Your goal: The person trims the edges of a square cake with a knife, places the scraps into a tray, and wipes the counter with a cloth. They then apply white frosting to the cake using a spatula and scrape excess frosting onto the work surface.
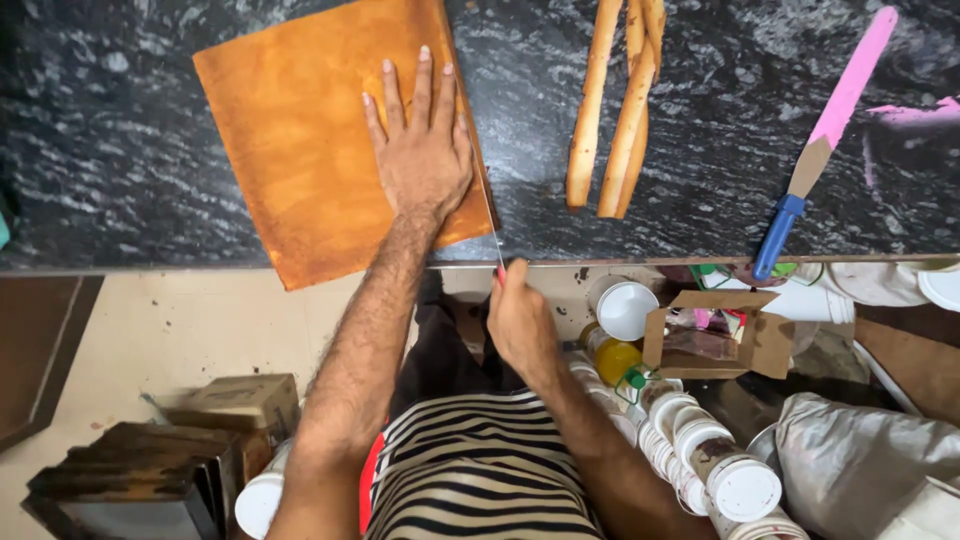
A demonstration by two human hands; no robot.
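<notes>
I saw the left hand (pixel 424 150) pressed flat, fingers spread, on a square brown cake slab (pixel 310 140) lying on the dark marble counter (pixel 100 170). The right hand (pixel 518 320) gripped a long thin knife (pixel 490 220) running along the slab's right edge. Trimmed crust strips (pixel 612 110) lay nearby.

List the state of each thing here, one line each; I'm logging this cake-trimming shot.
Brown cake sheet: flat on the dark counter, right edge being sliced.
Left hand: spread flat on the sheet.
Right hand: gripping a thin knife.
Trimmed strips: lying apart, to the right.
Blue-handled spatula: lying unused, blade pink-smeared.
Cardboard box: open.
</notes>
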